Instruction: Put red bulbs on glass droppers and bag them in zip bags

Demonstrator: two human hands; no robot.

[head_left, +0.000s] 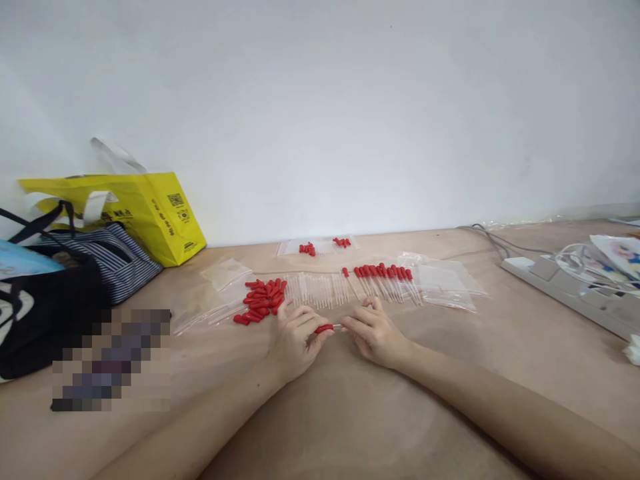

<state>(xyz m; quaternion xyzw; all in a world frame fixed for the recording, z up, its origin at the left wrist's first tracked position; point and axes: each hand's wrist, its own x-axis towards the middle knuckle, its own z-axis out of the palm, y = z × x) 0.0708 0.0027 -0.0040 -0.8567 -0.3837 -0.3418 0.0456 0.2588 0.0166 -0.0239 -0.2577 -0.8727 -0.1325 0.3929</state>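
Observation:
Between the fingers of my left hand (297, 337) is a small red rubber-like cap (324, 329). My right hand (373, 331) pinches a thin whitish stick (337, 326), whose left end meets the cap; how far it goes inside is hidden. Just beyond my left hand lies a pile of loose red caps (260, 297). A row of bare thin sticks (315, 290) is spread behind both hands. Farther right, several sticks with red caps on their far ends (385, 273) lie side by side.
Clear plastic bags lie left (225, 277) and right (445, 283) of the rows. Another bag with red-tipped pieces (320, 248) is near the wall. A yellow bag (165, 213), a striped pouch (125, 260) and a black bag (50, 320) stand left. A power strip (565, 290) with cables sits right.

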